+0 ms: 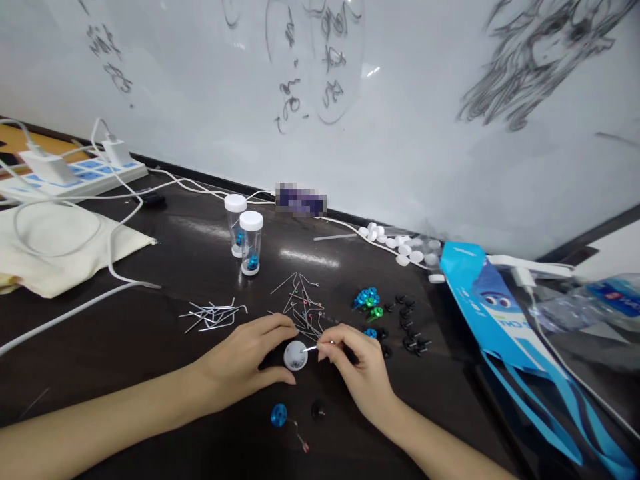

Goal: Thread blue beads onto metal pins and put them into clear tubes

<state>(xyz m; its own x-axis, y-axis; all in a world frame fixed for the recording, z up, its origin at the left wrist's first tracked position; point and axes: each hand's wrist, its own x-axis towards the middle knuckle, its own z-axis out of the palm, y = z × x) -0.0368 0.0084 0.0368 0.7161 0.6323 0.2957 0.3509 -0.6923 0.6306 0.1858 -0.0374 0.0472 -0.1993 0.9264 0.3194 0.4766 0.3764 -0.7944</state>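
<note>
Between our two hands, on the dark tabletop, sits a small white cap with little bits inside. Our left hand curves around it, thumb and fingers parted; we see no firm grip there. Our right hand pinches a thin metal rod, its tip reaching into the cap. Nearer us lie a blue disc and a black piece; just beyond the cap, we have thin bent wires in a loose heap.
</note>
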